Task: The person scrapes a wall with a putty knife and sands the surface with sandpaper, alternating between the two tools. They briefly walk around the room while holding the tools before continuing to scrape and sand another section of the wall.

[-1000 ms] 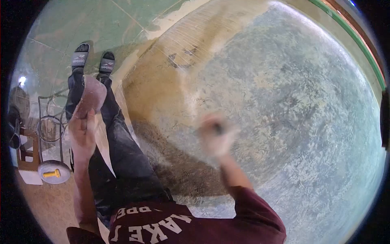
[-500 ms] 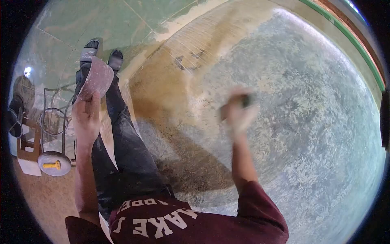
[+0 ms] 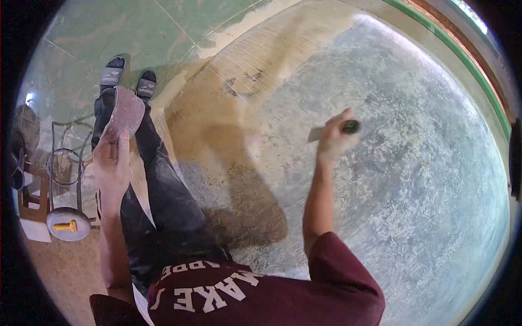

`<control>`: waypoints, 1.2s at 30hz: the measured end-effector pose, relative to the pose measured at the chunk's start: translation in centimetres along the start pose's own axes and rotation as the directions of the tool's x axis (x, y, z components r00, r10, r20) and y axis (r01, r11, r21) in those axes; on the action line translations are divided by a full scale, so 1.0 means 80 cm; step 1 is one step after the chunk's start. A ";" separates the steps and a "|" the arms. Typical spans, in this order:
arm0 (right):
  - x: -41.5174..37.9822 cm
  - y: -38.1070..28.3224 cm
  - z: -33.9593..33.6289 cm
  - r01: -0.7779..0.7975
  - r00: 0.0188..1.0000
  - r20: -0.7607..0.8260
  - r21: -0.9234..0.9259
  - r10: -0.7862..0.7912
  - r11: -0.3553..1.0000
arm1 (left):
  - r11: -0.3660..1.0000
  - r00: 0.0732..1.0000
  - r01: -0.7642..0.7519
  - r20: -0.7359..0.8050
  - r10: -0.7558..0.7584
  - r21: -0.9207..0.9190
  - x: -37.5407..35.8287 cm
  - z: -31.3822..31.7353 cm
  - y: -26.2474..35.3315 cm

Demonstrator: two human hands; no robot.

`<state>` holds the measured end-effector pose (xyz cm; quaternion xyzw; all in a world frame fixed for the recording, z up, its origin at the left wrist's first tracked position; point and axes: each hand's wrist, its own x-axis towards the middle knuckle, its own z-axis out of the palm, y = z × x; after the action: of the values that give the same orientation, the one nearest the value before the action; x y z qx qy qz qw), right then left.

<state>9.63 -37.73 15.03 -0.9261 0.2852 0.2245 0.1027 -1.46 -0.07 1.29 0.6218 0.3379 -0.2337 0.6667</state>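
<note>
My left hand [image 3: 112, 165] is closed on the lower end of a bent, dusty reddish-brown sheet [image 3: 126, 111] that looks like sandpaper. The sheet curves upward in front of my trousers and slippers. On the right, my right hand [image 3: 333, 142] wraps round a scraper; its dark handle end [image 3: 351, 127] pokes out on one side, and its flat blade [image 3: 315, 134] on the other. That hand is over the mottled grey-and-white wall surface [image 3: 402, 179], close to where brown plaster [image 3: 209, 117] meets it.
Green tiles [image 3: 125, 27] lie beyond my slippers [image 3: 112, 75]. At left, a metal-framed stool has a round seat [image 3: 57, 216] with a yellow T-shaped object [image 3: 66, 226] on it. Beside it are a brown wooden frame [image 3: 33, 198] and a white block [image 3: 36, 230]. A green trim [image 3: 435, 27] edges the upper right.
My right hand has moved a little right and up with the scraper, and it is less blurred now. My left hand still holds the sheet; the whole view has shifted slightly.
</note>
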 end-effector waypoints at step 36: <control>0.025 -0.082 -0.067 0.481 0.867 -0.387 0.486 -0.314 0.730 | 0.949 0.998 -0.015 -0.048 0.031 0.316 -0.007 -0.052 -0.018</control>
<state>16.79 -35.04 19.19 -0.9140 0.1433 -0.0307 0.3784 -3.55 3.83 0.73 0.7301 0.3065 -0.2603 0.5525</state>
